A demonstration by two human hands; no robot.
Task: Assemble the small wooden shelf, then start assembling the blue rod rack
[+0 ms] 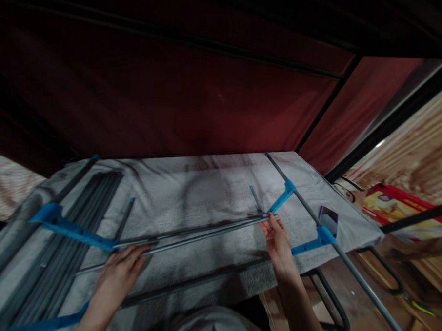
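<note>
Two long grey metal rods (pixel 203 232) lie side by side across a grey cloth-covered surface (pixel 190 188). My left hand (pixel 119 268) rests on their left end, fingers curled over the rods beside a blue plastic connector (pixel 71 229). At the rods' right end my right hand (pixel 276 238) pinches the tips, close to another blue connector (pixel 283 196) that sits on a long grey pole (pixel 307 203).
A bundle of grey rods (pixel 75 237) lies at the left. A dark phone (pixel 328 218) rests near the surface's right edge by a third blue connector (pixel 318 239). Dark red fabric walls (pixel 173 95) stand behind. Black metal tubing (pixel 332 307) and a red-yellow box (pixel 391 204) are at the right.
</note>
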